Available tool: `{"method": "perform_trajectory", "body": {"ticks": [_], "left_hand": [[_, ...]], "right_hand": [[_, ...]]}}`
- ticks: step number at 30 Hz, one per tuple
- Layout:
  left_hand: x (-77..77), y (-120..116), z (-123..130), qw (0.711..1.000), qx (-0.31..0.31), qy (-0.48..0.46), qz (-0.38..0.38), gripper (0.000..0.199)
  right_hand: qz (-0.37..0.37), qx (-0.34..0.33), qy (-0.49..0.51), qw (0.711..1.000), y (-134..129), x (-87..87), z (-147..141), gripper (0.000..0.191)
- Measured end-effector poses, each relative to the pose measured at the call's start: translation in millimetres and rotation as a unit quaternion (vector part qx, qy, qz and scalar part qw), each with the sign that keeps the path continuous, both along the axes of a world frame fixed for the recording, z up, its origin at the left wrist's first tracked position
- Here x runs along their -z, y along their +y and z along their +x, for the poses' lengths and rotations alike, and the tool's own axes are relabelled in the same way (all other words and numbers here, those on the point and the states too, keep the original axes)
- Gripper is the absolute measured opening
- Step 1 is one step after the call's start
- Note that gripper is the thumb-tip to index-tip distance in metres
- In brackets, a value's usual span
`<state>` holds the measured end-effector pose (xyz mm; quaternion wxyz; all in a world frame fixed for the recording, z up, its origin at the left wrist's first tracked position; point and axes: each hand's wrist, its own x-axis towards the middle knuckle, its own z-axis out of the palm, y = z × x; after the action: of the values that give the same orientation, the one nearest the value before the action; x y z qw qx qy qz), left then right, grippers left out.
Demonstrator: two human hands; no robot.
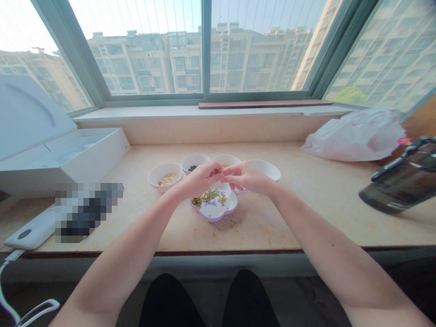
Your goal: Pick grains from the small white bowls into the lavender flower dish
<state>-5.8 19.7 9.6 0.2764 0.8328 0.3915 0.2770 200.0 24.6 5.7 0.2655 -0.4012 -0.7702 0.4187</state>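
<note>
My left hand (203, 176) and my right hand (248, 177) meet in the middle, above a flower-shaped plate (214, 217) with a purple rim. The left fingers are curled in, and the right fingertips press together against them. Whatever they pinch is too small or hidden to make out. On the plate lie green beans (211, 195) and a few yellowish beans (222, 199). Behind it stand a white bowl of pale pieces (162, 171), a bowl of black beans (195, 158), a bowl (226, 159) partly covered by my hands, and a white bowl (270, 169) whose visible inside is bare.
At left are an open white box (98, 156), a white power bank (32, 229) with a cable, and a blurred dark object (90, 211). A plastic bag (356, 134) and a dark jug (398, 186) occupy the right. The counter's front edge (225, 252) runs before my knees.
</note>
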Motion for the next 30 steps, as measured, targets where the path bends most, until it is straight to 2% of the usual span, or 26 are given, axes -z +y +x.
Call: {"method": "perform_trajectory", "body": {"ticks": [5, 8, 13, 16, 17, 19, 22, 25, 28, 30], "left_hand": [[6.6, 0, 5, 0.998, -0.031, -0.048, 0.007, 0.015], [7.1, 0, 6, 0.997, -0.031, -0.071, 0.015, 0.014], [7.8, 2, 5, 0.995, -0.06, -0.076, 0.032, 0.017], [7.5, 2, 4, 0.995, -0.088, -0.027, 0.043, 0.016], [7.1, 1, 4, 0.996, -0.079, 0.011, 0.049, 0.015], [6.1, -1, 2, 0.992, -0.024, 0.109, 0.06, 0.01], [5.6, -4, 1, 0.971, 0.08, 0.218, 0.058, 0.011], [6.7, -5, 2, 0.959, 0.118, 0.251, 0.051, 0.014], [8.4, -4, 3, 0.952, 0.126, 0.274, 0.059, 0.015], [9.4, -3, 4, 0.949, 0.128, 0.281, 0.065, 0.015]], "right_hand": [[-0.064, -0.029, 0.061, 0.996, -1, -3.5, -1, 0.038], [-0.073, -0.027, 0.076, 0.994, -1, -2.8, -2, 0.044], [-0.026, 0.005, 0.064, 0.998, 3, 3.1, -2, 0.05], [0.056, 0.072, 0.036, 0.995, 5, 5.2, -1, 0.043], [0.097, 0.104, 0.016, 0.99, 6, 5.6, -1, 0.039], [0.168, 0.169, -0.037, 0.971, 9, 6.3, 1, 0.031], [0.217, 0.243, -0.131, 0.936, 14, 8.0, 3, 0.029], [0.24, 0.251, -0.224, 0.911, 19, 10.2, 5, 0.031], [0.249, 0.226, -0.3, 0.893, 22, 12.0, 4, 0.037], [0.251, 0.219, -0.317, 0.888, 23, 13.0, 4, 0.037]]}}
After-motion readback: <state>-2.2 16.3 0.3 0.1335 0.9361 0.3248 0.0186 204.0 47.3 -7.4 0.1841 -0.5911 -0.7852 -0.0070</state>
